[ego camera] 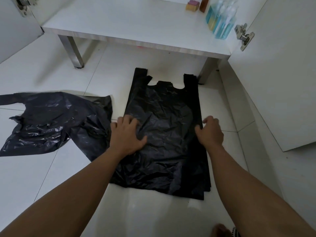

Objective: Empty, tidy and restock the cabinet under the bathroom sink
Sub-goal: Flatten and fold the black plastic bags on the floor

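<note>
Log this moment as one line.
left hand: presses flat black bag on floor | right hand: at its right edge, grip unclear | crumpled black bag: left of it

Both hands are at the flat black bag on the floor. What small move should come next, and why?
Probably fold the right edge over toward the left. The flat black bag lies spread out, the left hand presses its left side down, and the right hand curls at its right edge, seemingly gripping it. The crumpled bag beside it is not yet flattened.
</note>
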Available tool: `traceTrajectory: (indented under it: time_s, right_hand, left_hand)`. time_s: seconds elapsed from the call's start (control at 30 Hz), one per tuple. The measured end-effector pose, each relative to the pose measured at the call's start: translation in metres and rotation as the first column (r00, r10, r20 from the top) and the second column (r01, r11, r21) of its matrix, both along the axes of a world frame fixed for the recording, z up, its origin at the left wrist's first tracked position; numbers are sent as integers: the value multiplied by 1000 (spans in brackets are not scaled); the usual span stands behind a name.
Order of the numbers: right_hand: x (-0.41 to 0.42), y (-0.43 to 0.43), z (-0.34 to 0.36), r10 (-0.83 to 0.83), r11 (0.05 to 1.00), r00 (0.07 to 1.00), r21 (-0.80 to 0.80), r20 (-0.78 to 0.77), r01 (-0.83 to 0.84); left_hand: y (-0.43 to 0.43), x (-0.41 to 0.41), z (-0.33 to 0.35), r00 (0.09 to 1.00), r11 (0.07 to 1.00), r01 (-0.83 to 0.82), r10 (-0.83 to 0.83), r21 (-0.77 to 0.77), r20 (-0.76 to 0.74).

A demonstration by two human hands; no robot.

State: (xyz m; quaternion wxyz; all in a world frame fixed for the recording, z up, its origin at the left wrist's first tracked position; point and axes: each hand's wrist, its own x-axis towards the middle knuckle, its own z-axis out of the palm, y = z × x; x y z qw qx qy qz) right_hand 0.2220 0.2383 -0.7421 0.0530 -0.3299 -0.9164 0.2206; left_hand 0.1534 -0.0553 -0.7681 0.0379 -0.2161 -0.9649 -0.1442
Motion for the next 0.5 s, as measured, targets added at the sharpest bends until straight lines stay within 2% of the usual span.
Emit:
traceTrajectory:
  time_s: [0.03, 0.07, 0.1, 0.17, 0.23, 0.33, 0.5]
  right_hand:
    - [2, -9, -3, 95, 995, 994, 33, -56, -93]
    - [4, -19, -9, 194, 980, 980, 57, -45, -191]
    - [6, -27, -17, 280, 957, 960, 74, 20, -281]
    - [10, -38, -32, 353, 924, 921, 93, 167, -371]
    - [12, -38, -39, 342, 927, 922, 96, 184, -363]
    - [8, -34, -39, 315, 942, 941, 78, 125, -326]
    - [2, -27, -40, 343, 938, 913, -22, 223, -347]
  left_hand:
    - [1, 9, -5, 994, 994, 107, -107, 8, -6]
    - [2, 18, -13, 979, 979, 204, -204, -11, 11]
    - [1, 28, -21, 961, 961, 273, -271, -45, 47]
    - [0, 39, -36, 943, 943, 315, -299, -106, 143]
    - [2, 43, -43, 940, 945, 303, -276, -122, 200]
    - [8, 44, -40, 947, 945, 290, -260, -151, 190]
    - [16, 47, -40, 935, 948, 275, -224, -160, 274]
